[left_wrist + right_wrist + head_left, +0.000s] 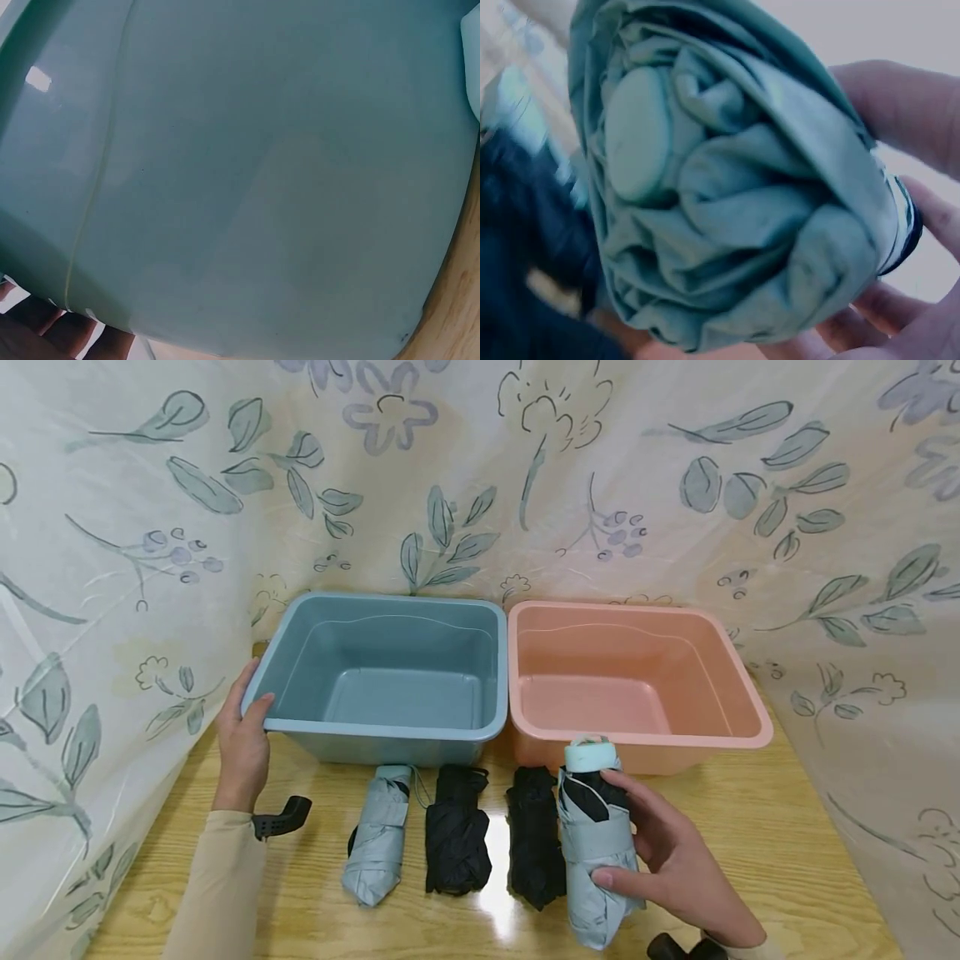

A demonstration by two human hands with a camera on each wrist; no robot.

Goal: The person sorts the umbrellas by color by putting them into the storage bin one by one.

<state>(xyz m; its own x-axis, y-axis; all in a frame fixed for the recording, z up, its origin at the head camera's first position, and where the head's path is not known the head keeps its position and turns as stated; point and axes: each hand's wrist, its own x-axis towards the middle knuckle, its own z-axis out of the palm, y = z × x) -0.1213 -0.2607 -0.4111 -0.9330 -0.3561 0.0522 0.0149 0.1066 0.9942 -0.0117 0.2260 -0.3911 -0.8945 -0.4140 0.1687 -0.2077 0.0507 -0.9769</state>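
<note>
My right hand (678,852) grips a folded light blue umbrella (596,852) with a mint handle, thumb on one side and fingers on the other. Its folded cloth end (735,180) fills the right wrist view. At the left, my left hand (243,735) holds the near left corner of the blue bin (390,733) by its rim; in the left wrist view the bin's wall (262,165) takes up most of the picture. Left of the held umbrella lie a black folded umbrella (535,839), another black folded umbrella (456,835) and a second light blue folded umbrella (377,839).
Beside the blue bin stands a pink bin (645,743), their rims close together. Both bins are on the wooden table (772,860), behind the row of umbrellas. A flower-patterned sheet (465,468) hangs behind and along both sides.
</note>
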